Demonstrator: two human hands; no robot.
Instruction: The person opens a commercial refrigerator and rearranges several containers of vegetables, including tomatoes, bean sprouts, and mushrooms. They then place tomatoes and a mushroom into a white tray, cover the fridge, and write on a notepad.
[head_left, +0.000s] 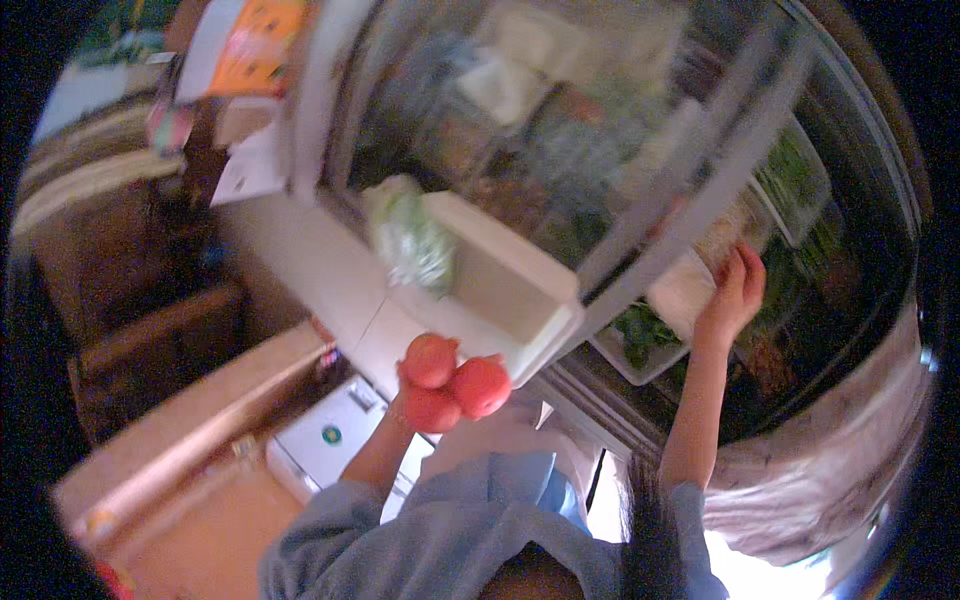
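Three round red tomatoes (480, 386) rest together in my left hand (406, 399), which mostly hides beneath them. They are just in front of a cream plastic bin (517, 300). A plastic-wrapped pale green vegetable (412, 236) sits at the bin's left end. My right hand (733, 296) reaches down into a chest-type cooler, its fingers bent at the edge of a pale package (682, 292). Blur leaves it unclear whether they grip it. Below that package is a tray of green leaves (641, 334); farther back lies another tray of greens (795, 180).
The cooler's glass lid (585, 135) and its frame bar (697, 172) cross the upper middle, with blurred goods beneath the glass. At lower left are a white box (330, 435) and a wooden ledge (195, 405). An orange printed sheet (259, 45) is at upper left.
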